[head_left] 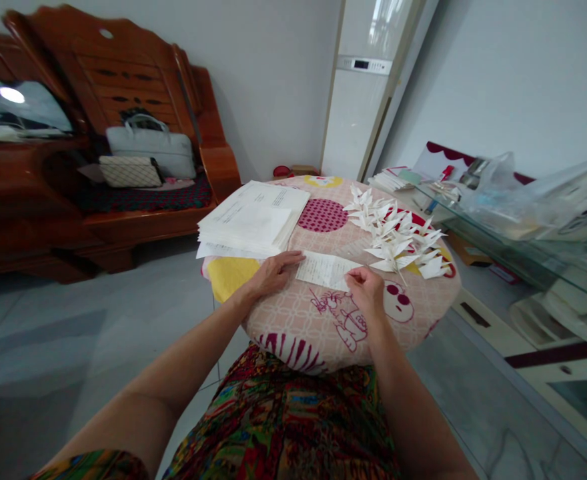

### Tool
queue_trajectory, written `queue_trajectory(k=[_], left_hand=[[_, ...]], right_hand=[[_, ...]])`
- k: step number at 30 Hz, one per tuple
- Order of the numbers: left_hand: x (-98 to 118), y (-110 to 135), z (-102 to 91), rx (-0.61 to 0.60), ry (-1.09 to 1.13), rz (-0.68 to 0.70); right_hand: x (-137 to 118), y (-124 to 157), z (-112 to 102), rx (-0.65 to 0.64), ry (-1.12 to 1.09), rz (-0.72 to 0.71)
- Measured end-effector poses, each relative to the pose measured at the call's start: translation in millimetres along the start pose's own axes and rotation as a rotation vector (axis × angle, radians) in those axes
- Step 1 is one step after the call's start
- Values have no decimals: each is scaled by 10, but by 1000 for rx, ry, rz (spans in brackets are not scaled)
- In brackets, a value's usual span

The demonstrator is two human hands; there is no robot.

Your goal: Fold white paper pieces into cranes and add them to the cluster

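Observation:
A narrow strip of printed paper [323, 269] lies flat on the cloth-covered round table [293, 320] in front of me. Over its left end rests my left hand [279, 270], fingers stretched out and lying flat. At the right end, my right hand [366, 285] has its fingers closed in a pinch on the paper's edge. Just behind my left hand sits a thick stack of paper sheets [253, 217]. Several folded white paper cranes [396, 230] are gathered at the table's right side, beyond my right hand.
To the right stands a glass-topped cabinet [503, 247] loaded with plastic bags [503, 193] and papers. A carved wooden sofa [123, 60] with a pale handbag [151, 147] and a quilted pouch [128, 171] is at left. Behind the table rises a tall white air conditioner [356, 113].

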State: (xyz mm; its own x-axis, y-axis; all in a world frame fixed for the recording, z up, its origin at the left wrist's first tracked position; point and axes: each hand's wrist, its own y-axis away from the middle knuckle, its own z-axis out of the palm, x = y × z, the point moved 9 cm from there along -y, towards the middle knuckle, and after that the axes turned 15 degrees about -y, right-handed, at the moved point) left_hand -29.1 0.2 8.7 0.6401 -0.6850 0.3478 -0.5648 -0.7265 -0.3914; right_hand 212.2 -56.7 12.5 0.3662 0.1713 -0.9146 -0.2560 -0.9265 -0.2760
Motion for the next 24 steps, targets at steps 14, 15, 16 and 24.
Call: queue_trajectory(k=[14, 15, 16, 24], left_hand=[[59, 10, -47, -32, 53, -132], [58, 10, -51, -32, 66, -135], [55, 9, -56, -31, 81, -141], [22, 1, -72, 1, 297, -192]], right_hand=[[41, -30, -148, 113, 98, -199], [69, -36, -170, 125, 69, -178], [88, -38, -194, 143, 31, -159], [284, -44, -151, 123, -355, 68]])
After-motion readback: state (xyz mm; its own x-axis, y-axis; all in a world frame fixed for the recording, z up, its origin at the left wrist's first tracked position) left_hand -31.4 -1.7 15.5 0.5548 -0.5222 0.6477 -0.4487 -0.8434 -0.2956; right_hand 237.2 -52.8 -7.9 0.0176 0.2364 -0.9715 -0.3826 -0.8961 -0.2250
